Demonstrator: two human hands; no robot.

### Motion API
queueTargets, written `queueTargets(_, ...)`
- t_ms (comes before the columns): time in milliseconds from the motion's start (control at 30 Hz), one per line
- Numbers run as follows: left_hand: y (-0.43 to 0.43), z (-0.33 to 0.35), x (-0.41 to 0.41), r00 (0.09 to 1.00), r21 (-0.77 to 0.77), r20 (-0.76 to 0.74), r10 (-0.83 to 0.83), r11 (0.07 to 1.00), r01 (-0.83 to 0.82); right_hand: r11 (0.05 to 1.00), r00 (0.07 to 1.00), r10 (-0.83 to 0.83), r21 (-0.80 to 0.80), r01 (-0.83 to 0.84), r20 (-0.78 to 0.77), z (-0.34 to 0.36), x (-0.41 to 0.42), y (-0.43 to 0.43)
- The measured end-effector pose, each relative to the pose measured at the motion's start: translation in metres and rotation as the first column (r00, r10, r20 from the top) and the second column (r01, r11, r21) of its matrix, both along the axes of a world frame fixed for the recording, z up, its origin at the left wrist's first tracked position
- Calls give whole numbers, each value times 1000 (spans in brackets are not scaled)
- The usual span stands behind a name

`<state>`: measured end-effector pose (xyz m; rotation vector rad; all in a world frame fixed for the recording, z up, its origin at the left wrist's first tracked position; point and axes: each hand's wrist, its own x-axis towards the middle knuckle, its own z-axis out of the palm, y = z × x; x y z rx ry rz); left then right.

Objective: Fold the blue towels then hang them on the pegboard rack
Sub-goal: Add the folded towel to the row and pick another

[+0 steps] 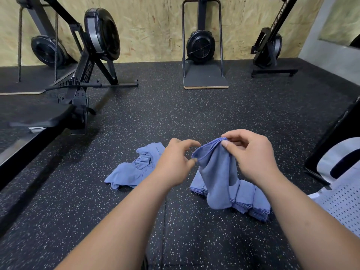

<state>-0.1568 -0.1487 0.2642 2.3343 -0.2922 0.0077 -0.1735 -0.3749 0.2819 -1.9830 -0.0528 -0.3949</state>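
A soft blue towel (216, 172) is pinched at its bunched top corner by the right hand (251, 154), over a folded stack (251, 205). Whether its stitched hem is gripped by the curled left hand (173, 162) cannot be told.

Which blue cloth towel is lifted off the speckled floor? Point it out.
The blue cloth towel pinched at its top by the right hand; the folded blue stack and the crumpled blue pile both lie on the floor.
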Motion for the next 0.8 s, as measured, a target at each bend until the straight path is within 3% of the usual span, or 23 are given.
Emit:
queueTargets(133, -3, -9, -4, 997, 169, 27, -67, 984, 61, 998, 999, 5, 62, -8, 52, 6, -1, -4)
queueTargets(233, -3, -7, -3, 998, 342, 56, -17, 940, -4, 999, 996, -30, 20, 29, 79, 7, -1, -9)
queueTargets(367, 3, 8, -1, 961, 284, 274, 37, 952, -118, 972, 990, -128, -192, 135, 53, -6, 1, -21)
queueTargets(500, 3, 21, -6, 919, 135, 393, -37, 991, -18, 883, 991, -107, -465, 59, -78, -20, 5, -26)
queueTargets(567, 6, 22, -6, 915, 140, 401, -41, 990, -17, 876, 989, -107, -480, 45, -102, -21, 6, -24)
queueTargets(800, 16, 20, 0, 932, 413, 363, 9, 895, -169, 877, 988, -135, -456, 153, 74, -11, 3, -16)
